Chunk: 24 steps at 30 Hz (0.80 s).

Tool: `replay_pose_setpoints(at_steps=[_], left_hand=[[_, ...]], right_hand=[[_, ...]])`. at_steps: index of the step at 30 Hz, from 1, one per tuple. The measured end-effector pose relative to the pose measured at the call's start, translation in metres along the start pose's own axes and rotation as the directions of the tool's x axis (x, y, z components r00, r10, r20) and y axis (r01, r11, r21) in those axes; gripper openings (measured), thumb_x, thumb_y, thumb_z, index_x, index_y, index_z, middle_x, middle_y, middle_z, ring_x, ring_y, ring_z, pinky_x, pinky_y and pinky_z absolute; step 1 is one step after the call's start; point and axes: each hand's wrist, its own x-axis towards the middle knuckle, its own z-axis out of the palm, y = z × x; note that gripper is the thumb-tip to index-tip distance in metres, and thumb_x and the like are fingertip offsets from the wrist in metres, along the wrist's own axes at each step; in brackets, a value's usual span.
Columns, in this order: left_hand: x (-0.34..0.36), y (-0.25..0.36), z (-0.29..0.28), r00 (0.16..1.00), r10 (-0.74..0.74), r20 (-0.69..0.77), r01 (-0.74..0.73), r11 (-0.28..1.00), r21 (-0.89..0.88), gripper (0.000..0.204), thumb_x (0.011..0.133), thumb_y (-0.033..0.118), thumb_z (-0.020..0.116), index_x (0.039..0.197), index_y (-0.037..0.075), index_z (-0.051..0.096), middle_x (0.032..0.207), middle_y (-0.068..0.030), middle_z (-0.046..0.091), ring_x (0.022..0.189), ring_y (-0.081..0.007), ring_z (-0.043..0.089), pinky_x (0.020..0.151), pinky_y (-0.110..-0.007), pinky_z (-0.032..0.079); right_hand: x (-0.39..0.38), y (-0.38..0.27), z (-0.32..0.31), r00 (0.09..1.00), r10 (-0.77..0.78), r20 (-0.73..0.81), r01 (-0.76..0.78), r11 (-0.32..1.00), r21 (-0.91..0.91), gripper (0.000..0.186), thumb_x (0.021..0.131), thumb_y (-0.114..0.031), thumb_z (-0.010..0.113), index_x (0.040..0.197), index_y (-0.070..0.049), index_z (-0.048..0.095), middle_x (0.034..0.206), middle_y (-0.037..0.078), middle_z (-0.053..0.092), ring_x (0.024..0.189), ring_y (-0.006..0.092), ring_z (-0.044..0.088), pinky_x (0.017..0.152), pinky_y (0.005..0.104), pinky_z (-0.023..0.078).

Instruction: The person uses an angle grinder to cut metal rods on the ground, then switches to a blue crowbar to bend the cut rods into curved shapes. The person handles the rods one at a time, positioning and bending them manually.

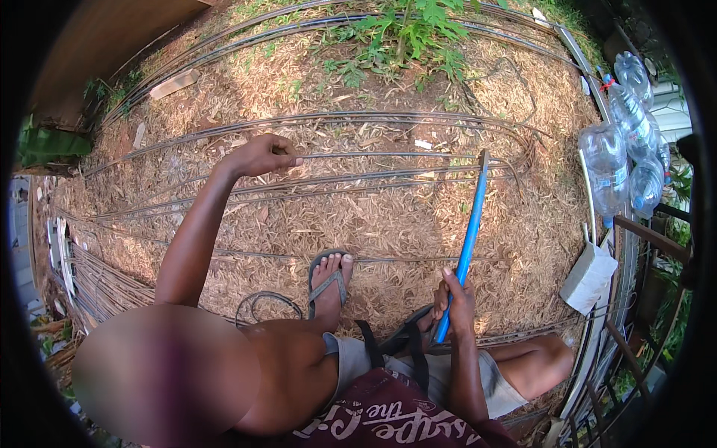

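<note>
My left hand [265, 155] is closed, thumb and fingers pinched around a thin steel rod [381, 154] that runs right across the ground. Gripped low in my right hand [457, 299] is a long blue bending bar [469, 237], slanting up and away from me. Its rusty metal head [484, 158] meets the right part of the rod; whether the rod sits inside the head cannot be made out. Several other thin rods [321, 181] lie alongside, a few curving at their right ends. My sandalled foot [328, 287] stands close to another rod.
Dry wood shavings [403, 224] cover the soil. Clear plastic bottles [605, 168] and a pale block [588, 278] line the right edge beside metal bars. Leafy plants [418, 33] grow at the far side. More rods [112, 280] bunch at left, and a wire coil [267, 297] lies near my foot.
</note>
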Motion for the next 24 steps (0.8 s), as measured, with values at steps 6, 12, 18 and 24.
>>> replay_pose_setpoints(at_steps=[6, 12, 18, 24], left_hand=[[0.020, -0.179, 0.082, 0.989, -0.120, 0.090, 0.110, 0.987, 0.114, 0.033, 0.092, 0.034, 0.082, 0.114, 0.009, 0.080, 0.096, -0.0074, 0.080, 0.088, -0.0182, 0.073, 0.087, -0.037, 0.058], [0.011, -0.184, 0.067, 0.996, -0.038, -0.075, 0.061, 0.943, 0.326, 0.026, 0.090, 0.030, 0.081, 0.103, 0.008, 0.082, 0.085, -0.0108, 0.078, 0.079, -0.0212, 0.072, 0.077, -0.040, 0.057], [-0.053, -0.113, 0.037, 0.972, 0.027, -0.235, 0.025, 0.976, 0.216, 0.022, 0.096, 0.023, 0.079, 0.103, 0.002, 0.082, 0.094, -0.0128, 0.078, 0.083, -0.0212, 0.073, 0.078, -0.039, 0.059], [-0.067, -0.050, 0.022, 0.845, 0.327, -0.422, -0.189, 0.922, 0.337, 0.023, 0.095, 0.026, 0.081, 0.103, 0.005, 0.084, 0.095, -0.0119, 0.079, 0.079, -0.0230, 0.074, 0.070, -0.039, 0.059]], right_hand=[[-0.011, 0.027, -0.030, 0.995, 0.096, 0.003, -0.096, 0.995, -0.012, 0.037, 0.105, -0.029, 0.068, 0.077, -0.012, 0.050, 0.047, 0.001, 0.045, 0.033, 0.0132, 0.046, 0.033, 0.0269, 0.038], [-0.033, 0.015, -0.047, 0.993, 0.091, 0.071, -0.078, 0.983, -0.168, 0.035, 0.103, -0.024, 0.070, 0.077, -0.009, 0.052, 0.051, 0.005, 0.053, 0.034, 0.0121, 0.047, 0.034, 0.0258, 0.039], [-0.041, 0.008, -0.051, 0.986, 0.043, 0.163, -0.033, 0.997, -0.068, 0.032, 0.101, -0.020, 0.073, 0.080, -0.007, 0.052, 0.064, 0.016, 0.069, 0.037, 0.0098, 0.049, 0.036, 0.0240, 0.039], [-0.019, -0.010, -0.024, 0.976, 0.008, 0.216, 0.023, 0.990, -0.139, 0.027, 0.101, -0.019, 0.073, 0.088, -0.008, 0.052, 0.050, 0.001, 0.049, 0.035, 0.0112, 0.046, 0.035, 0.0257, 0.038]])
